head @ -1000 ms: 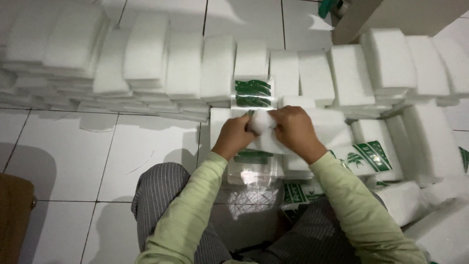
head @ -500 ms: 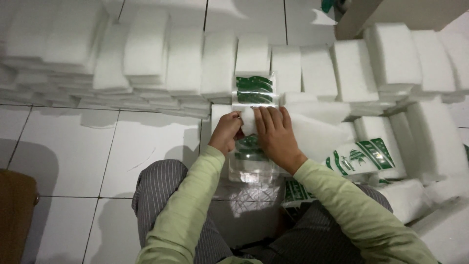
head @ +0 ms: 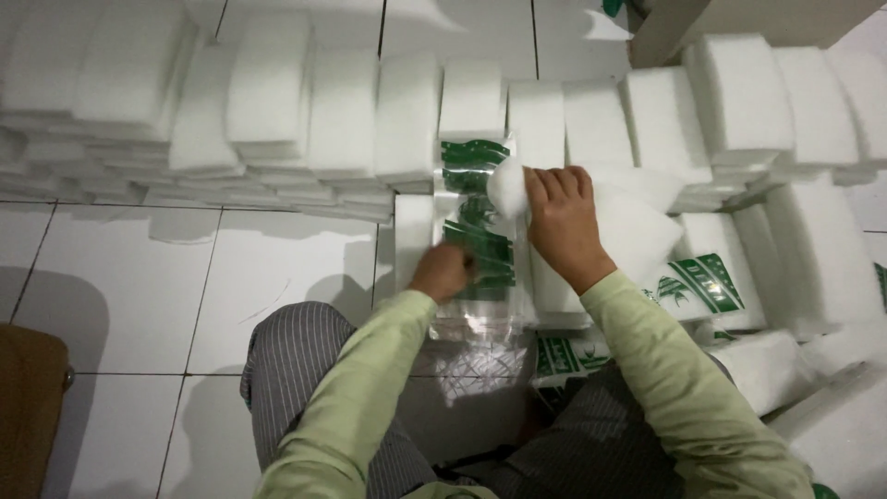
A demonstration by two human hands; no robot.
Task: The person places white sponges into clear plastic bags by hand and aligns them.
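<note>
A white foam pad [head: 506, 188] is being pushed into the mouth of a clear plastic bag with green print [head: 476, 245], which lies on a low stack of white pads just ahead of the knees. The pad is only partly inside the far end of the bag, gripped at its edge by the right hand [head: 560, 222], whose fingers are curled over it. The near part of the bag is pinned and pinched by the left hand [head: 443, 273], closed on the film. The step in hand is judged to be the bagging of one pad. The next move calls for the bag to be held taut while the pad is slid fully in, square to the opening. Rows of stacked pads [head: 342, 120] are ranged beyond on the tiled floor [head: 139, 277], and filled printed packs [head: 698, 282] lie to the right.
</note>
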